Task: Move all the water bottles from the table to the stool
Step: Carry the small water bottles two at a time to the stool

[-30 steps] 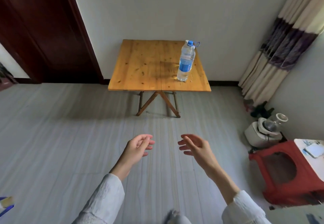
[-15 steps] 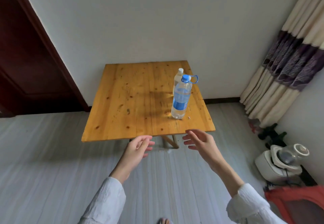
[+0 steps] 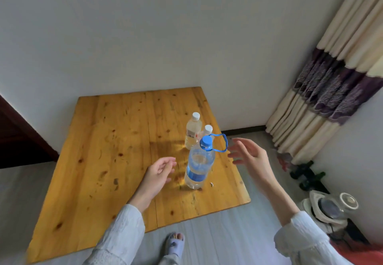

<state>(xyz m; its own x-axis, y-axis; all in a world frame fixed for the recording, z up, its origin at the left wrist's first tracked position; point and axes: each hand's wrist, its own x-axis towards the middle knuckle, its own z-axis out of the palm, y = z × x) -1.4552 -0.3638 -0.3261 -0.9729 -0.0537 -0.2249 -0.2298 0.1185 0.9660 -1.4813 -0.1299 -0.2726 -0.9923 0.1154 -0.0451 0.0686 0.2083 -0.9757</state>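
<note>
A large clear water bottle [image 3: 198,167] with a blue cap, blue label and blue carry loop stands upright on the right half of the wooden table [image 3: 99,161]. Behind it stand two smaller bottles with white caps: one [image 3: 193,133] in full view, the other [image 3: 207,129] mostly hidden. My left hand [image 3: 159,173] hovers just left of the large bottle, fingers relaxed, holding nothing. My right hand [image 3: 248,157] is spread beside the blue loop on the right, apart from the bottle. A sliver of the red stool [image 3: 360,250] shows at the bottom right corner.
A white appliance [image 3: 331,208] sits on the floor at the right, with dark items [image 3: 306,175] behind it near the striped curtain [image 3: 331,82]. A dark door [image 3: 16,140] is at the left. My slippered foot [image 3: 176,244] is below the table's near edge.
I have come up to the table, which now lies under my hands. Both hands rose and now flank the large bottle. The two small bottles behind it came into view.
</note>
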